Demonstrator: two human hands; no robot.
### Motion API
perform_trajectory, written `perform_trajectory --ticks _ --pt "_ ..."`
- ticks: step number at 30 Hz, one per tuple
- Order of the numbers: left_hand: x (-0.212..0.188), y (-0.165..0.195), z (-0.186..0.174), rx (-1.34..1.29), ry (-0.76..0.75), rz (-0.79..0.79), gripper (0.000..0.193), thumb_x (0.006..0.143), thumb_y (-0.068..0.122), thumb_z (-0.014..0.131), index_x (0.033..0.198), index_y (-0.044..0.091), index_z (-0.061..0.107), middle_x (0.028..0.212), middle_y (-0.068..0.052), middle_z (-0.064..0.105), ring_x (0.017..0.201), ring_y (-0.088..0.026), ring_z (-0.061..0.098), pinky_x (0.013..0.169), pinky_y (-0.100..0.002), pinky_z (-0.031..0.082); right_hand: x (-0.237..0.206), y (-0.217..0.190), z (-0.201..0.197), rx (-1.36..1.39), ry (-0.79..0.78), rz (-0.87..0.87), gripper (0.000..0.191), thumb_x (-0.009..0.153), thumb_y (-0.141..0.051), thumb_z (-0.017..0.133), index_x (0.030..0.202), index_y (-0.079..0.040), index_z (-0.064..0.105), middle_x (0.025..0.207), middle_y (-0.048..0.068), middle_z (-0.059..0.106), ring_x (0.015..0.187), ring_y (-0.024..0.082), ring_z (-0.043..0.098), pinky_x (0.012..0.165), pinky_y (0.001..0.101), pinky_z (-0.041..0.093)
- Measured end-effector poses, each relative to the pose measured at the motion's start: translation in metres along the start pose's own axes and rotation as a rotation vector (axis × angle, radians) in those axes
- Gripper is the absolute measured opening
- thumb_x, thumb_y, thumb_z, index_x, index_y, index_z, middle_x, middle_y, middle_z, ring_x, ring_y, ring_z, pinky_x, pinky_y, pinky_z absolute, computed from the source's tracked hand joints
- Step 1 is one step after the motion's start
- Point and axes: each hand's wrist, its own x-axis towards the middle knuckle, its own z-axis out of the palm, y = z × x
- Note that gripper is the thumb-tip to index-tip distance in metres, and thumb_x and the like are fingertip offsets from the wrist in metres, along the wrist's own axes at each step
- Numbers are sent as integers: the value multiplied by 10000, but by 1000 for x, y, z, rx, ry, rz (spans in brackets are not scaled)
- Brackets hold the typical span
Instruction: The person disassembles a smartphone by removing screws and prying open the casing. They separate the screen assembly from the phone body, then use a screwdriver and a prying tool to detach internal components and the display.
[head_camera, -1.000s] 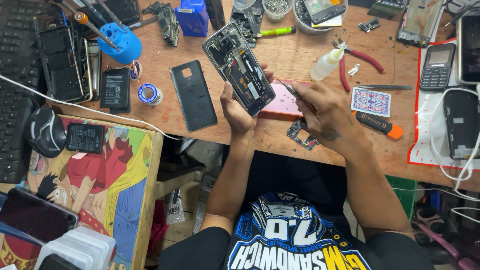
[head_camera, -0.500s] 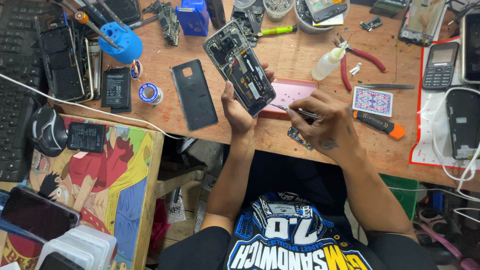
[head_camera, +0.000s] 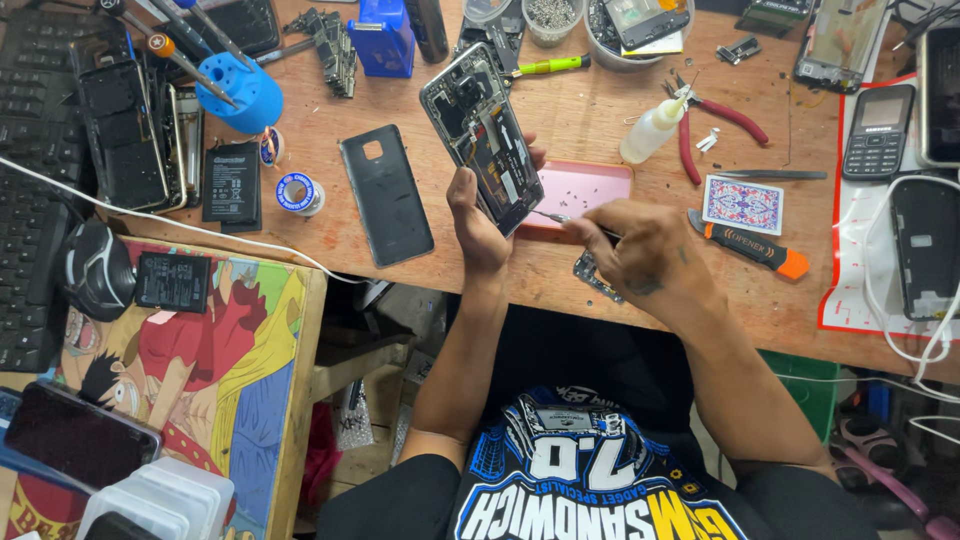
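Head view: the left hand (head_camera: 478, 225) holds an opened phone (head_camera: 482, 135) tilted above the wooden surface (head_camera: 560, 110), its grip pinching the phone's lower edge. The back is off, baring dark boards, a silver frame and a camera block at the top. The right hand (head_camera: 640, 250) has its grip pressed together on a thin tool (head_camera: 560, 217), whose tip touches the phone's lower corner. A pink tray (head_camera: 590, 185) lies just behind, and a black back cover (head_camera: 386, 195) lies to the left.

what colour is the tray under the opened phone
Pink. The tray shows best in the head view, behind the opened phone held in the left hand.
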Motion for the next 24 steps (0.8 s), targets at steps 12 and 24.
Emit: perform_trajectory --ticks 12,24 --pt "2 -4 -2 15 -26 -4 671 1085 451 322 1394 -112 516 1265 -276 659 1117 -326 700 1029 -467 592 5 16 2 -169 99 -320 147 999 -128 740 1133 -74 717 975 155 759 856 261 751 744 358 580" --pt "3 -7 -5 -85 -9 -44 695 1089 472 294 1426 -103 491 1297 -275 644 1143 -336 690 1060 -476 569 5 11 -1 -13 121 -444 287 839 -31 676 1123 5 662 1006 215 671 847 266 706 716 367 570"
